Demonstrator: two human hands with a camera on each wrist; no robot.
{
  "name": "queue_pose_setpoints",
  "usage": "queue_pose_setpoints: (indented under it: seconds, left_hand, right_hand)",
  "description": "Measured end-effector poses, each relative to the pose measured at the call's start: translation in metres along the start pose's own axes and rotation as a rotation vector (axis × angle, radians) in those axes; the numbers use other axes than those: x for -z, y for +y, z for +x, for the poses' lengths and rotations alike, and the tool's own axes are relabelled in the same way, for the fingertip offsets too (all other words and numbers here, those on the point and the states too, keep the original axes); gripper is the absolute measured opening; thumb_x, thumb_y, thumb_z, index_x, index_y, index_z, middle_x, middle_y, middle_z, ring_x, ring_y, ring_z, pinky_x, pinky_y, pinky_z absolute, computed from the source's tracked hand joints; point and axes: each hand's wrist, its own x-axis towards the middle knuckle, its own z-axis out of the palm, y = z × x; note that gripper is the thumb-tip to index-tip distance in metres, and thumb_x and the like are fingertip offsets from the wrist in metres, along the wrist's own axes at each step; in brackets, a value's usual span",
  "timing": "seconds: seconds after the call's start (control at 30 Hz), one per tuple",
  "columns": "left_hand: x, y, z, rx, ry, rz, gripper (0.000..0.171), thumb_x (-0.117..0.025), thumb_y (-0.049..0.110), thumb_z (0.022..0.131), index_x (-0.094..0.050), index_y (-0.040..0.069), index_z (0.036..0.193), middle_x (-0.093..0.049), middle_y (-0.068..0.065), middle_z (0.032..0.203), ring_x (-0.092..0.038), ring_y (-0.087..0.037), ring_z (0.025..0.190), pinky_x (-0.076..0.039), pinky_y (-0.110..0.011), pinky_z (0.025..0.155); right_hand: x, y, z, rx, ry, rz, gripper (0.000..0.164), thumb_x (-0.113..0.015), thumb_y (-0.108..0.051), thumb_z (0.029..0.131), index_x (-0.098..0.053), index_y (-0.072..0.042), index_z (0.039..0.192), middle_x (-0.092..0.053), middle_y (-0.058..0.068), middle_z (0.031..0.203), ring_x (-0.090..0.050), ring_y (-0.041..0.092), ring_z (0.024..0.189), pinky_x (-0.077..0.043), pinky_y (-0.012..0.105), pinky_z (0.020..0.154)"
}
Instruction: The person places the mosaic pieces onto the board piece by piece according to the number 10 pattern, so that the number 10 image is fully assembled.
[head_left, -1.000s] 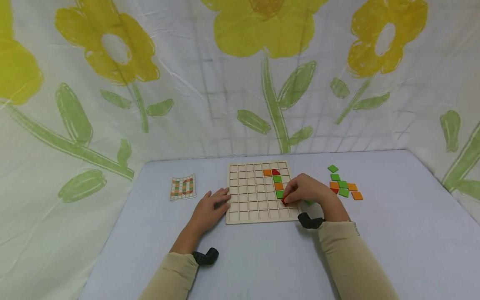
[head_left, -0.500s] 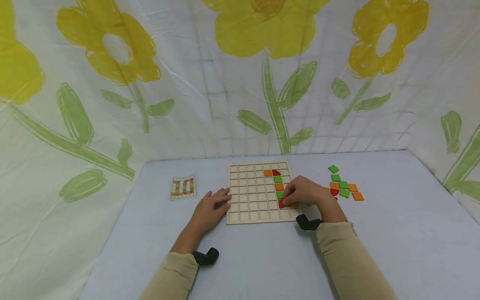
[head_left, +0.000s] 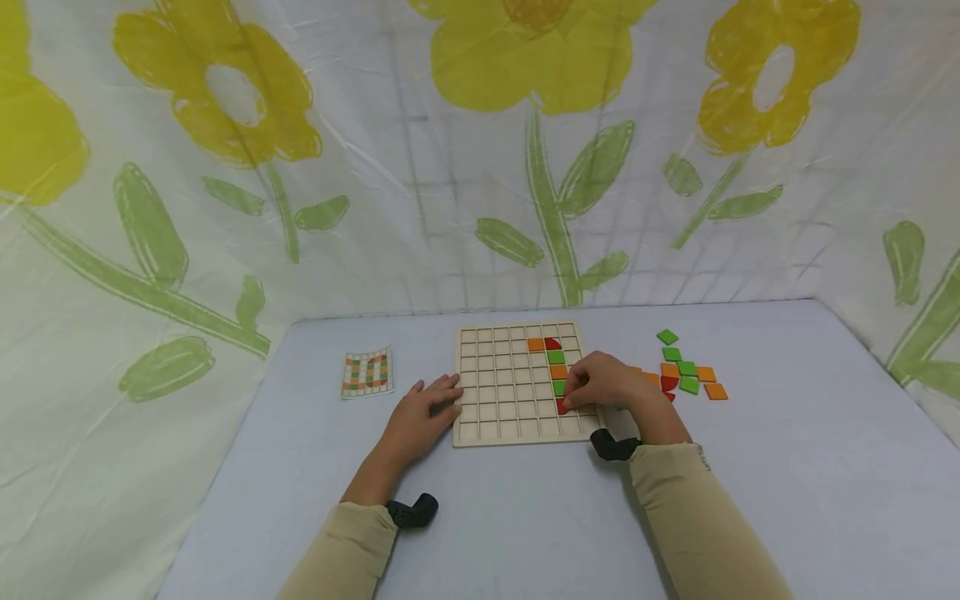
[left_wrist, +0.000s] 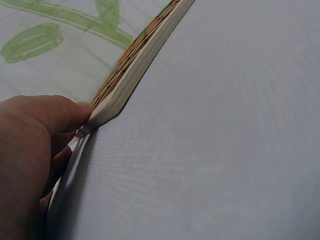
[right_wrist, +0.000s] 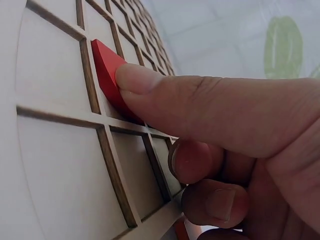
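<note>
Right hand (head_left: 606, 383): fingers are pinching the red piece (right_wrist: 106, 67), thumb pressing its near face, other fingers curling underneath; index tip is hiding behind the thumb. The piece is sitting in a board square, right of centre in the head frame, just below a green tile (head_left: 558, 388), rounded side facing lower left in the right wrist view. Can't tell if it's lying fully flat.

Best handling: keep lining its straight sides up with the ribs, then press down evenly; pushing one edge could be tipping it or nudging the green tile.

Left hand (head_left: 422, 421): fingers are spreading loosely along the board (head_left: 470, 432)'s left edge, thumb touching the corner. Should be steadying it, pushing lightly only.

Farther out, the card (head_left: 367, 372) is lying left of centre, worth checking for orientation; loose tiles (head_left: 687, 369) are lying on the desk (head_left: 487, 517), right of centre.
</note>
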Motion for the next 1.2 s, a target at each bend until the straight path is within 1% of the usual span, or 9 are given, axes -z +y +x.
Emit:
queue_pose_setpoints:
  seconds: [0.2,0.3,0.43,0.53,0.63,0.77,0.87,1.0,1.2]
  left_hand:
    - [-0.001,-0.003,0.000,-0.014,-0.005,0.008,0.037,-0.063,0.028,0.097,-0.066,0.012,0.130,-0.050,0.005,0.148,-0.042,-0.014,0.141,-0.017,-0.040,0.126]
    - [-0.001,-0.003,0.001,-0.022,-0.003,0.012,0.037,-0.063,0.028,0.097,-0.066,0.012,0.130,-0.050,0.005,0.148,-0.042,-0.014,0.141,-0.017,-0.041,0.126]
    - [-0.001,-0.004,0.003,-0.022,-0.005,0.017,0.037,-0.063,0.028,0.097,-0.065,0.012,0.130,-0.050,0.004,0.148,-0.042,-0.015,0.141,-0.016,-0.041,0.126]
    - [-0.001,-0.003,0.002,-0.019,-0.007,0.023,0.037,-0.063,0.029,0.097,-0.065,0.012,0.131,-0.050,0.004,0.148,-0.042,-0.015,0.141,-0.016,-0.041,0.126]
    - [0.000,-0.002,0.001,-0.019,-0.008,0.024,0.037,-0.063,0.029,0.097,-0.065,0.012,0.131,-0.050,0.004,0.148,-0.042,-0.015,0.141,-0.017,-0.042,0.126]
    - [0.001,0.000,0.000,-0.032,0.002,0.018,0.037,-0.064,0.027,0.097,-0.065,0.011,0.130,-0.050,0.002,0.148,-0.043,-0.017,0.141,-0.018,-0.044,0.125]
    - [0.001,0.001,-0.001,-0.038,0.014,0.014,0.036,-0.065,0.025,0.096,-0.066,0.011,0.129,-0.051,0.001,0.147,-0.044,-0.019,0.140,-0.019,-0.045,0.125]
    - [0.001,0.001,-0.001,-0.027,0.008,0.015,0.037,-0.065,0.026,0.096,-0.066,0.011,0.129,-0.051,0.002,0.148,-0.044,-0.018,0.140,-0.019,-0.044,0.125]
    - [0.001,0.000,0.000,-0.011,-0.013,0.019,0.037,-0.064,0.029,0.097,-0.065,0.013,0.130,-0.049,0.004,0.148,-0.042,-0.015,0.141,-0.017,-0.041,0.126]
  right_hand:
    - [0.004,0.003,-0.003,0.014,0.031,0.004,0.012,-0.079,-0.024,0.082,-0.071,-0.018,0.076,-0.064,-0.003,0.074,-0.053,0.017,0.076,-0.046,0.028,0.063]
    - [0.010,0.007,-0.006,-0.020,0.063,0.020,0.011,-0.077,-0.026,0.084,-0.072,-0.018,0.080,-0.064,-0.001,0.077,-0.053,0.018,0.074,-0.045,0.029,0.061]
    - [0.022,0.018,-0.012,-0.113,0.110,0.039,0.015,-0.075,-0.029,0.086,-0.072,-0.015,0.089,-0.064,0.002,0.083,-0.054,0.019,0.073,-0.046,0.029,0.059]
    - [0.030,0.027,-0.018,-0.186,0.130,0.034,0.020,-0.073,-0.031,0.088,-0.072,-0.015,0.099,-0.064,0.004,0.090,-0.055,0.021,0.077,-0.048,0.030,0.059]
    - [0.036,0.035,-0.024,-0.215,0.139,0.021,0.025,-0.071,-0.032,0.089,-0.071,-0.014,0.107,-0.063,0.005,0.094,-0.056,0.022,0.081,-0.049,0.031,0.062]
    - [0.041,0.041,-0.027,-0.217,0.131,0.011,0.033,-0.073,-0.032,0.087,-0.071,-0.012,0.113,-0.065,0.006,0.098,-0.056,0.021,0.085,-0.049,0.029,0.069]
    - [0.041,0.041,-0.027,-0.239,0.103,0.017,0.038,-0.075,-0.033,0.085,-0.070,-0.013,0.116,-0.065,0.007,0.102,-0.056,0.021,0.087,-0.051,0.029,0.068]
    - [0.037,0.041,-0.023,-0.275,0.081,0.022,0.040,-0.078,-0.036,0.082,-0.070,-0.017,0.116,-0.062,0.006,0.103,-0.055,0.021,0.086,-0.051,0.029,0.060]
    - [0.028,0.040,-0.016,-0.288,0.115,0.032,0.037,-0.081,-0.035,0.080,-0.072,-0.015,0.109,-0.061,0.007,0.093,-0.054,0.022,0.078,-0.046,0.029,0.058]
